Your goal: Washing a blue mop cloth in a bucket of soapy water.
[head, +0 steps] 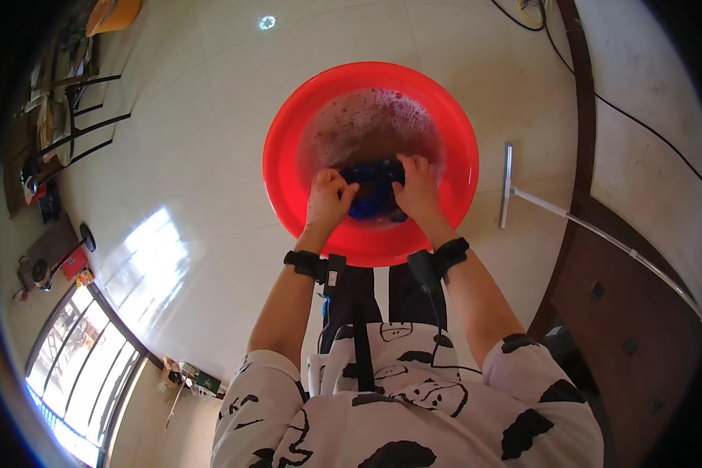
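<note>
A red plastic basin [281,117] stands on the tiled floor in front of me, with cloudy, sudsy water [380,117] in it. A dark blue wet cloth [370,196] lies partly under the water near the basin's near side. My left hand [330,196] grips the cloth's left edge between thumb and fingers. At its right edge, my right hand [416,186] pinches the same cloth. The stretch between the two hands is raised at the water's surface. Each wrist wears a black strap with a small device.
A squeegee [506,186] with a long pole lies to the right, near a brown door [614,327]. A black cable [649,126] runs along the right wall. Black metal furniture legs [96,126] and an orange container [112,16] are at the left. A barred window [82,374] is at lower left.
</note>
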Demonstrator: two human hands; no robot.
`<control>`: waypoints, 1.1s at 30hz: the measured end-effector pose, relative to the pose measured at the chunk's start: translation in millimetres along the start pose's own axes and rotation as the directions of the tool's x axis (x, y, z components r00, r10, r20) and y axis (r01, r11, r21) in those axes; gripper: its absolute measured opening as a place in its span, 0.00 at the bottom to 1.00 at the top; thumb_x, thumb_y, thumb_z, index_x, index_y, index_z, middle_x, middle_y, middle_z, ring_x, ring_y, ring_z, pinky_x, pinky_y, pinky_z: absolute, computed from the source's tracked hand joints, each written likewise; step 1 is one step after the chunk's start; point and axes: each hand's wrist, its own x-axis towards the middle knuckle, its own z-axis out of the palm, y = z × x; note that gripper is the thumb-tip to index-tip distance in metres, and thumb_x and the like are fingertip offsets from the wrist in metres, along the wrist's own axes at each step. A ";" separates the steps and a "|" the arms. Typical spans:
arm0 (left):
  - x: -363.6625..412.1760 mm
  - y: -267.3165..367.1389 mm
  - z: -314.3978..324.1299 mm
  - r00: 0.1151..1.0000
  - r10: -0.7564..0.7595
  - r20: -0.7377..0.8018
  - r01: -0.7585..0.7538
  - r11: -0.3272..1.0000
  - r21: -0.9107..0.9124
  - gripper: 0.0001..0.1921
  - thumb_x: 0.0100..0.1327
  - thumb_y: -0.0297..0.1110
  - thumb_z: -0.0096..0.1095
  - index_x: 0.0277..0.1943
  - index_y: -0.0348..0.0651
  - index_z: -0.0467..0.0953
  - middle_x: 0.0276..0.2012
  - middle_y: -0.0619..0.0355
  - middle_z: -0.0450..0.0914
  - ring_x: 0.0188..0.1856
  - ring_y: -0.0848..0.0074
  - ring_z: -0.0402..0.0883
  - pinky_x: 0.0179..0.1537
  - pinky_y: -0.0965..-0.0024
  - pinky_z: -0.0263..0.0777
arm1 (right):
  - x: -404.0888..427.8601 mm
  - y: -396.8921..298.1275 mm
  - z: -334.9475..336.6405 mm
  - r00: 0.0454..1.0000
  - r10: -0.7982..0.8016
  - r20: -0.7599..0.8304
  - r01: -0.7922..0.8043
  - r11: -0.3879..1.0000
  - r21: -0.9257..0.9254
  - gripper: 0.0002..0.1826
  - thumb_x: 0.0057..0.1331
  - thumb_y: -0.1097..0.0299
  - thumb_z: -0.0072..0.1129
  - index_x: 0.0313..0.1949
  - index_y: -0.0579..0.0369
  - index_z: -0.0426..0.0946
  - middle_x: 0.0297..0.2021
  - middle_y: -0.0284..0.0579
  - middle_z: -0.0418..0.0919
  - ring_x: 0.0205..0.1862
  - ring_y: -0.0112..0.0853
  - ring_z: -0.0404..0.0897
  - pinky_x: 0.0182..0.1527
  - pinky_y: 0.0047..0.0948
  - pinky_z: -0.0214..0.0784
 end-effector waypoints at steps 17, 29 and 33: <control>1.7 82.1 35.4 0.998 -0.042 -0.041 0.035 0.986 -0.162 0.12 0.54 0.41 0.63 0.34 0.42 0.76 0.24 0.51 0.77 0.27 0.61 0.78 0.30 0.66 0.71 | 24.3 -14.2 -19.2 0.737 0.225 0.637 -0.655 0.008 0.755 0.32 0.59 0.42 0.53 0.55 0.49 0.60 0.38 0.35 0.69 0.39 0.24 0.70 0.39 0.23 0.66; 9.9 75.0 48.9 0.976 -0.195 -0.100 0.194 0.981 -0.023 0.13 0.63 0.43 0.47 0.32 0.43 0.73 0.25 0.45 0.76 0.28 0.50 0.76 0.29 0.53 0.68 | 23.7 -15.4 3.1 0.807 0.340 0.484 -0.536 0.076 0.841 0.19 0.63 0.51 0.51 0.42 0.54 0.70 0.32 0.35 0.71 0.35 0.22 0.70 0.39 0.22 0.64; 4.0 48.2 47.2 0.868 -0.436 -0.240 0.377 0.891 -0.255 0.12 0.66 0.38 0.43 0.38 0.39 0.72 0.30 0.43 0.76 0.33 0.56 0.77 0.33 0.59 0.68 | 30.4 -10.7 -11.4 0.902 0.208 0.378 -0.427 0.315 0.847 0.16 0.63 0.54 0.53 0.37 0.55 0.71 0.31 0.33 0.71 0.33 0.20 0.70 0.39 0.19 0.62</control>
